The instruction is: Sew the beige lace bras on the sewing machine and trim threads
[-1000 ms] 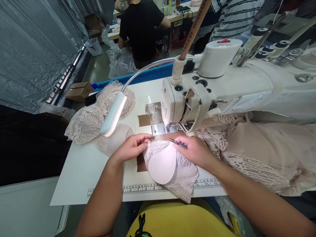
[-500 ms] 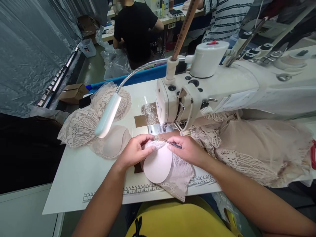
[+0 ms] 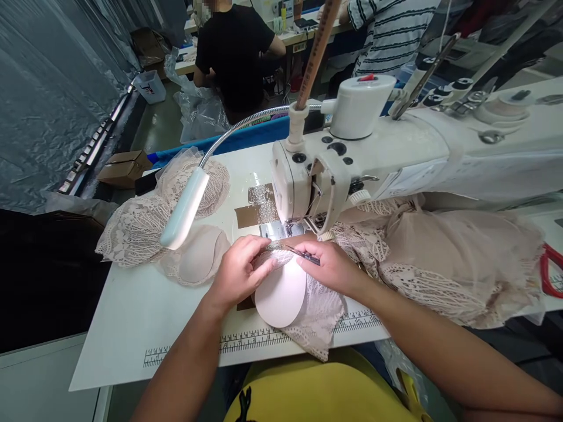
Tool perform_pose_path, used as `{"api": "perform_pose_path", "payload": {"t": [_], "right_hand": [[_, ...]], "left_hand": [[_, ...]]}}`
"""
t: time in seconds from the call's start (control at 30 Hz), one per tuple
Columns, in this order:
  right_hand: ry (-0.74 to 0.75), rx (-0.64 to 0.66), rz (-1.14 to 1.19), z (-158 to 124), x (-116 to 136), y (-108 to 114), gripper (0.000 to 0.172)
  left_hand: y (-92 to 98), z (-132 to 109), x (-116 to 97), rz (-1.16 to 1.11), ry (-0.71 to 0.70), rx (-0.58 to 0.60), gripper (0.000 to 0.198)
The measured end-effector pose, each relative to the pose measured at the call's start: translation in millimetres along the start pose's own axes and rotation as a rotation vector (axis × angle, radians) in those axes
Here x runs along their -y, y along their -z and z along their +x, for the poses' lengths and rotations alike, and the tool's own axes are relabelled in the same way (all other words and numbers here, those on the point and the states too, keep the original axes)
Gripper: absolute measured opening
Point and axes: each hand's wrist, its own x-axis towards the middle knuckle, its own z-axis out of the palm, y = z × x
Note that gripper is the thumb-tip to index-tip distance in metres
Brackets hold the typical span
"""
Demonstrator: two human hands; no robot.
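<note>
the left hand has shifted inward over the lace, its grip unclear, the right hand pinching a pointed tool, the cup lying on but any stitching unreadable.

White sewing table, ruler printed along its near edge; on it, a sewing machine; lace cups at left; brown tape mid-table; lace-edged cup overlapping the ruler; lace fabric heaped right.

Everything was shot from a head cam, tipped forward and down pretty close over the table; left hand and right hand were framed near 7 and 5 o'clock, a black-shirted person way back toward 11.
</note>
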Motion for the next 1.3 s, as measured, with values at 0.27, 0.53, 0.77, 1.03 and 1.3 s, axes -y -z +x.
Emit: {"api": "perform_pose_path", "payload": {"t": [0.27,0.53,0.77,1.03,1.3], "right_hand": [[-0.124,0.009,-0.339,3,-3,10,0.024],[-0.128,-0.042,-0.564,6,-7,8,0.019],[-0.005,0.027,-0.437,3,-8,6,0.006],[0.171,0.052,-0.461,1,-11,4,0.016],[0.15,0.028,-0.543,2,-16,-2,0.024]], "left_hand": [[-0.5,-17,-29,0.322,0.129,0.092,0.019],[-12.6,-2,-19,0.571,0.003,0.288,0.036],[2.2,16,0,0.572,-0.219,0.242,0.038],[-21.2,15,-9,0.509,-0.243,0.249,0.034],[-17.5,27,2,0.506,-0.271,0.335,0.044]]}}
